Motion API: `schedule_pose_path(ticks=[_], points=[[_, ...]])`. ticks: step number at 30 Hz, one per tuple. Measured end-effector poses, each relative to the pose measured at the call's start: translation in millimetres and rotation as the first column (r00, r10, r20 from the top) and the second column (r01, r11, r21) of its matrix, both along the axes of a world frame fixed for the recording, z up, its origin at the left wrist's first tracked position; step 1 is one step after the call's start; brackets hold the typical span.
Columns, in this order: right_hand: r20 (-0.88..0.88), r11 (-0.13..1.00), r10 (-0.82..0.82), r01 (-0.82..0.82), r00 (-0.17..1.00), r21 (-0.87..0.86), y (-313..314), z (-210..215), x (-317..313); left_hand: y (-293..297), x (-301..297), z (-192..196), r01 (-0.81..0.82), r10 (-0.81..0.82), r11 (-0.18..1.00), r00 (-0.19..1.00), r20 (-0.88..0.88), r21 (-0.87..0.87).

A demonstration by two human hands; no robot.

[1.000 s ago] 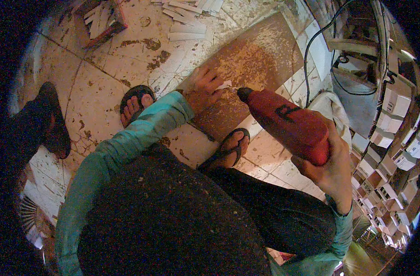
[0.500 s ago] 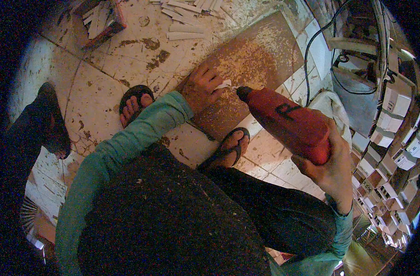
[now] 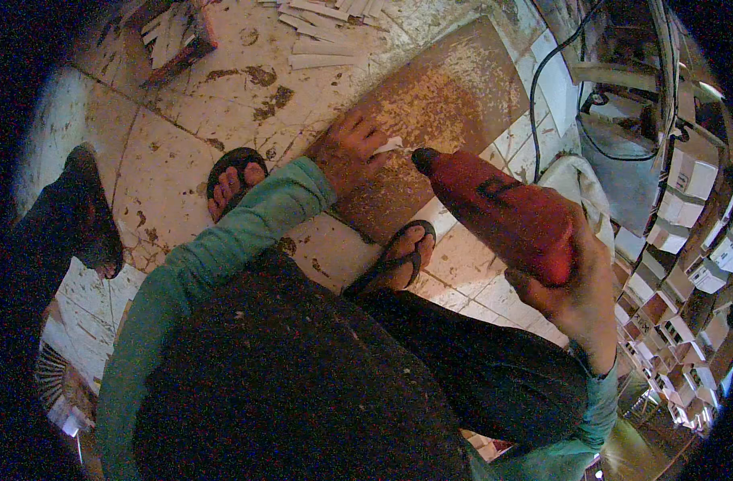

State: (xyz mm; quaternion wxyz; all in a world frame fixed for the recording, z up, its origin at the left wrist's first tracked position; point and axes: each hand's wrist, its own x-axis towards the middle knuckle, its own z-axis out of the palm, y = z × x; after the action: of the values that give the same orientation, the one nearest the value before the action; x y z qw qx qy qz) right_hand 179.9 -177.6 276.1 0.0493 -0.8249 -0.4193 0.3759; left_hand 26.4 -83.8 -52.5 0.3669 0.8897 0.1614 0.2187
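Observation:
My right hand (image 3: 587,293) grips the rear of a red power drill (image 3: 503,204), its black nose pointing left. A thin bit at the nose reaches close to a small white strip (image 3: 390,146); whether it touches cannot be made out. My left hand (image 3: 352,152) rests on a brown board (image 3: 382,212), with fingers bent and closed on that strip. Pale crumbs and dust (image 3: 431,100) cover the board's middle and far end. The drill's handle is hidden by my right hand.
White strips (image 3: 322,54) lie on the stained tile floor beyond the board, and more fill a box (image 3: 178,40) at far left. My sandalled feet (image 3: 402,256) flank the board's near end. Another person's foot (image 3: 98,232) is at left. A black cable (image 3: 535,104) and stacked boxes (image 3: 687,200) stand right.
Both hands, the strip and the drill hold nearly the same place; the drill's body has turned slightly. The view has shifted a little.

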Motion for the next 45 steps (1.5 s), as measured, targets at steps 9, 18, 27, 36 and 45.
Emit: schedule_pose_path(ticks=[9,18,27,36,45], points=[[-0.048,0.996,0.092,-0.093,0.995,-0.016,5,-3,-9,-13,7,-21,-0.009,0.010,0.999,1.000,-0.024,0.033],[-0.083,0.999,-0.020,0.016,0.996,-0.047,21,-1,-14,-9,6,-13,-0.012,0.013,1.000,0.996,0.084,-0.006],[-0.051,0.999,0.001,-0.003,0.999,-0.045,21,-3,-16,-10,5,-8,0.010,-0.010,0.999,1.000,0.003,-0.049],[-0.025,0.991,0.051,-0.054,0.998,-0.120,27,1,-15,-5,2,2,0.050,-0.052,0.997,0.998,-0.036,-0.057],[-0.011,0.990,0.128,-0.129,0.992,-0.065,24,-2,-18,-8,1,-7,0.078,-0.080,0.996,0.996,-0.039,-0.045]])
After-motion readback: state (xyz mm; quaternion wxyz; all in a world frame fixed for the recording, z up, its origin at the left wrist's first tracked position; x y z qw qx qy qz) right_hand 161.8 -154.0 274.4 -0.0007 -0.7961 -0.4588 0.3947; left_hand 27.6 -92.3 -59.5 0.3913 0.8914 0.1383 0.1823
